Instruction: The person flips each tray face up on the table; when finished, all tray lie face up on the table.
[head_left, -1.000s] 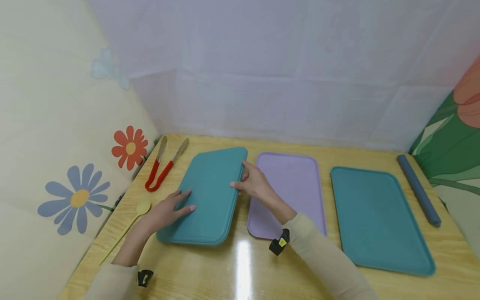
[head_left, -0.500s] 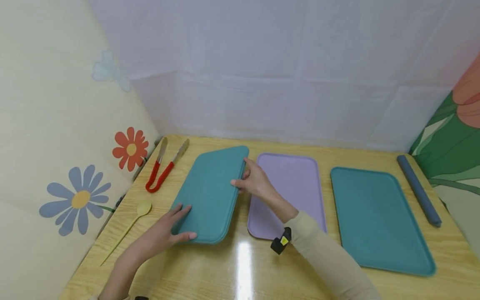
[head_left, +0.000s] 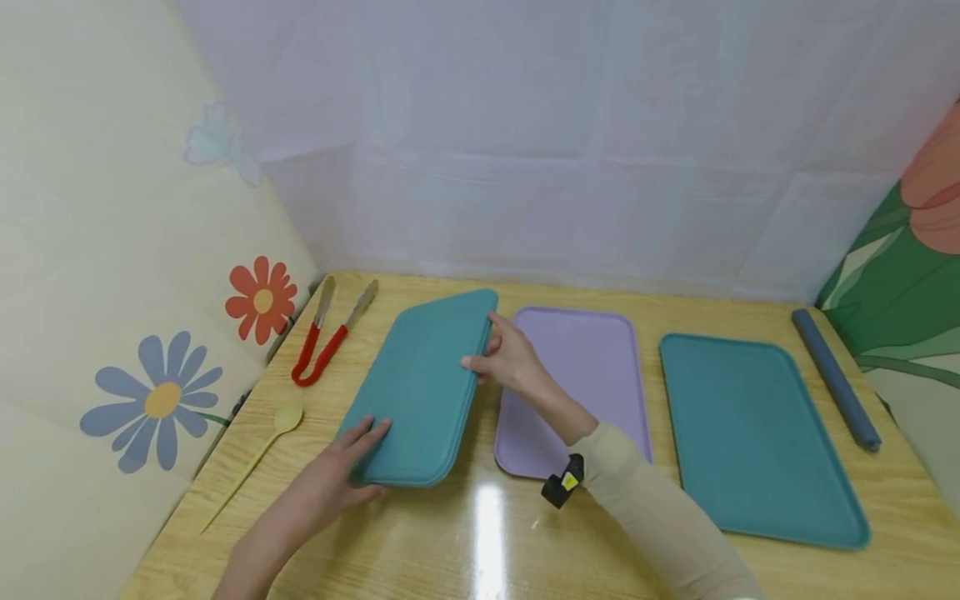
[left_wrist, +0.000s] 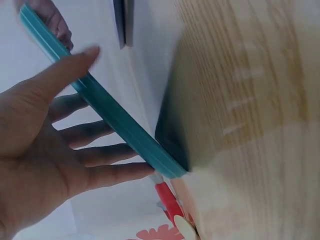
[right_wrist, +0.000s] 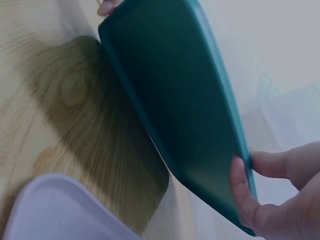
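Note:
A teal tray [head_left: 420, 383] is tilted, its right side raised off the table and its smooth face up. My right hand [head_left: 517, 362] pinches the raised right edge, thumb on the upper face; in the right wrist view its fingers [right_wrist: 241, 187] reach to the shaded recessed side. My left hand [head_left: 330, 475] is at the near left corner. Its index and middle fingertips touch the upper face, while the thumb lies along the near edge. In the left wrist view those fingers [left_wrist: 107, 175] are straight and spread, partly hidden behind the tray's rim [left_wrist: 117, 115].
Right of it lie a lilac tray [head_left: 577, 367] and another teal tray [head_left: 757, 442], both flat. A dark blue rod [head_left: 836, 379] lies at the far right. Red-handled tongs [head_left: 321, 357] and a yellow spoon [head_left: 287, 417] lie left. Cloth [head_left: 525, 167] hangs behind the table.
My left hand has slid from the tray's left side toward me, to its near corner, and its thumb has moved off the upper face. The tray and right hand have barely moved.

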